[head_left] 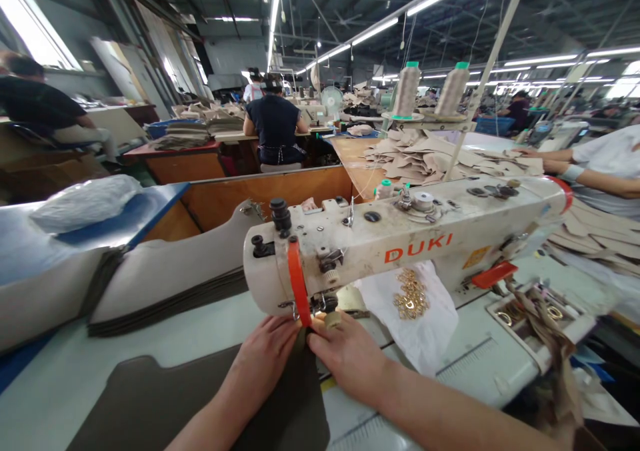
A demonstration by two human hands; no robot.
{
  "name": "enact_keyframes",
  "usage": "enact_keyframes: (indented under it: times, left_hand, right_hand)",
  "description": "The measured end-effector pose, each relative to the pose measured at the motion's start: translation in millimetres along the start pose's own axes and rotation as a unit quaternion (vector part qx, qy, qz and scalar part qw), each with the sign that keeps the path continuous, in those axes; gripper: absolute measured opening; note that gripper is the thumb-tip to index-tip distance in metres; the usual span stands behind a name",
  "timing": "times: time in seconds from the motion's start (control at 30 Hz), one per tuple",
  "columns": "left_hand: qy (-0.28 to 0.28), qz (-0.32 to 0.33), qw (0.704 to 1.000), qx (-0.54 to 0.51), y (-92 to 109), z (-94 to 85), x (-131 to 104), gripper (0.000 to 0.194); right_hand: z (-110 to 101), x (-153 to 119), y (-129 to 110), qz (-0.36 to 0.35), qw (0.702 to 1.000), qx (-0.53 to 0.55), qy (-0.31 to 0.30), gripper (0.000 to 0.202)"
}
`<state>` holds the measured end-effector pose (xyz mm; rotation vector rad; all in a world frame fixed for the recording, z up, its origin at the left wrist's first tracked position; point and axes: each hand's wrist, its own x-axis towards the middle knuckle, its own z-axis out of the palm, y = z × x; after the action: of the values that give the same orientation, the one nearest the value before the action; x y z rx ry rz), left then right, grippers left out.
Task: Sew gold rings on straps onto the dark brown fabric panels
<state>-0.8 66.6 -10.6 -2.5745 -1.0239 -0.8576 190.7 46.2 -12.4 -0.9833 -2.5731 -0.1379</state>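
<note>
A sewing machine (380, 238) marked DUKI spans the table, its head over both my hands. A flat dark brown-grey panel, seemingly leather (175, 398), lies under the machine head and reaches toward me. My left hand (265, 354) presses the panel left of the needle area, its fingers closed together. From the right, my right hand (350, 358) grips the panel's edge near the presser foot, thumb and fingers closed. The needle and the very tips of my fingers are hidden behind the orange guard (299, 284) and the machine head.
Stacked panels (175, 278) lie on the left. Beyond the arm, gold metal rings (411, 294) rest on white plastic (430, 344). A parts tray (530, 324) with brown strips sits right. Two thread cones (407, 91) stand behind. A co-worker's arms (575, 161) handle beige pieces (440, 151).
</note>
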Motion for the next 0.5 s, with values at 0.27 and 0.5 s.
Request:
enact_keyframes:
  times: [0.27,0.5]
  left_hand:
    - [-0.034,0.006,0.999,0.004,6,-6.5,0,0.034]
    - [-0.091,-0.056,0.994,0.015,12,-9.9,-10,0.035]
  right_hand:
    - [0,-6,-4,-0.04,0.998,0.033,0.03,0.005]
    - [2,-9,-4,-0.067,0.996,0.048,0.024,0.008]
